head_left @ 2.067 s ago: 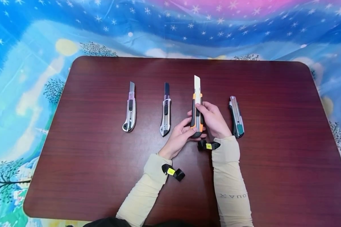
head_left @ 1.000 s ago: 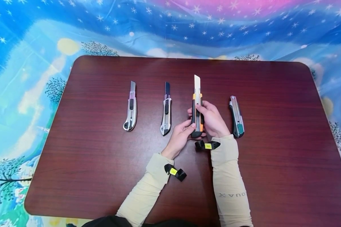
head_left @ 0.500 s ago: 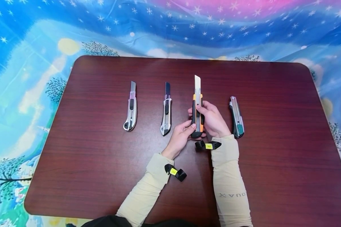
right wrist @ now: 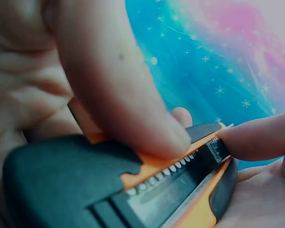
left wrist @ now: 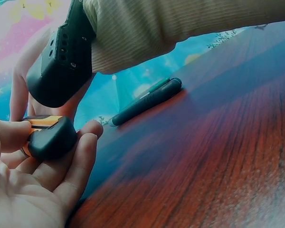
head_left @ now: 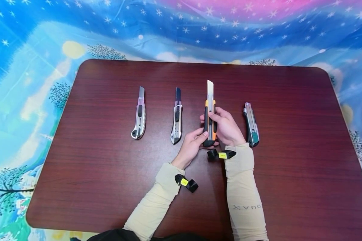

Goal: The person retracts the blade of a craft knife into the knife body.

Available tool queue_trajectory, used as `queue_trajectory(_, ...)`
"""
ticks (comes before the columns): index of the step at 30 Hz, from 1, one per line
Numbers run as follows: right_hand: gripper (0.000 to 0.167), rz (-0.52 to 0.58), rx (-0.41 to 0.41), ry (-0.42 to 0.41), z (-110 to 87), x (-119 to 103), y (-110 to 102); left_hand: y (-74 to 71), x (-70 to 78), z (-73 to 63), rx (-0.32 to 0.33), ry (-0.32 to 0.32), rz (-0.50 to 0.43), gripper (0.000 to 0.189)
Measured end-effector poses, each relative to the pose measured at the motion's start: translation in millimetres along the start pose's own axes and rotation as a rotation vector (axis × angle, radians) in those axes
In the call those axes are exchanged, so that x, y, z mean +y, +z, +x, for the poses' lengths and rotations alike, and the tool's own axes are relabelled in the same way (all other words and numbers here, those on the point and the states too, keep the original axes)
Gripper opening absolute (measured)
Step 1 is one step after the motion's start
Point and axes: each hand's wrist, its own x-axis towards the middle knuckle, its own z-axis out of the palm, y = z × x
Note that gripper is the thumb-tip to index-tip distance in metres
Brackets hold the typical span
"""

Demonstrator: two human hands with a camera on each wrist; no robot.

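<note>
An orange and black utility knife (head_left: 210, 103) is held between both hands, its blade out and pointing to the far side of the table. My left hand (head_left: 190, 146) grips the black butt end, thumb on top and fingers underneath. Around the middle of the handle is my right hand (head_left: 227, 127), its thumb on the slider. In the left wrist view the black end cap (left wrist: 54, 137) of the knife shows above the left fingers. The right wrist view shows the slider (right wrist: 216, 151) and the toothed channel close up, with a thumb against the slider.
To the left lie a silver utility knife (head_left: 140, 113) and a silver and black one (head_left: 176, 120), both with blades out. A green and black utility knife (head_left: 251, 127) lies to the right, no blade showing. The brown table (head_left: 93, 174) meets a patterned cloth (head_left: 157, 30) behind.
The left hand has shifted slightly inward along the knife's butt since the earliest frame. The orange knife stays in both hands with its blade out; the other knives have not moved.
</note>
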Motion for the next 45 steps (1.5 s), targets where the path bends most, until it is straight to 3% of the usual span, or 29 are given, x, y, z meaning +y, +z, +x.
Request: queue_trajectory(45,0.042,0.112,-0.071,-0.057,-0.6,1.9,-2.9,-1.7,0.9,-0.1,0.025,-0.005,-0.019,0.038)
